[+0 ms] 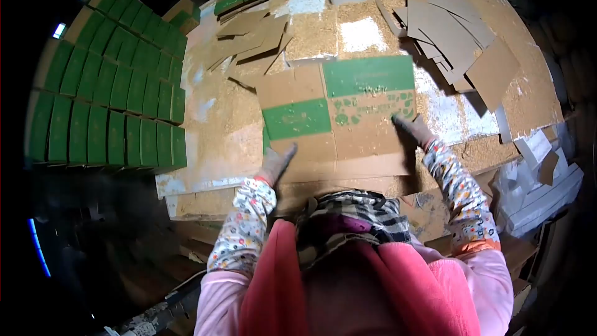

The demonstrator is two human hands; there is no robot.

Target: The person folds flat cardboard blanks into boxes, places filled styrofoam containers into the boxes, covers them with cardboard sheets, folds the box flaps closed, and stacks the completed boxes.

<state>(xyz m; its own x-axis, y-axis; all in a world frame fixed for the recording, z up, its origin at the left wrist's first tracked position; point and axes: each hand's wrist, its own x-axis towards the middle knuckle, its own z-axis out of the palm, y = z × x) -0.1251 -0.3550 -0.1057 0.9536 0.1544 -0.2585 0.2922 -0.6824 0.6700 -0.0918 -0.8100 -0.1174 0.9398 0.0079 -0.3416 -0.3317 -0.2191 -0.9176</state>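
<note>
A brown and green printed cardboard box (367, 137) lies before me on the table, looking flattened, its panels spread facing up. My left hand (277, 163), gloved, grips its near left edge with the thumb on top; the other fingers are hidden beneath. At the right edge my right hand (415, 130), also gloved, has its thumb over the printed panel and its fingers mostly out of sight under the board. Faint printing and leaf-like green shapes show near the right thumb.
Loose cardboard sheets (261, 37) lie at the back left, and a larger pile of sheets (444, 31) is at the back right. Stacked green boxes (106, 81) stand left of the worn wooden table (217, 143). White pieces (541, 190) sit at the right edge.
</note>
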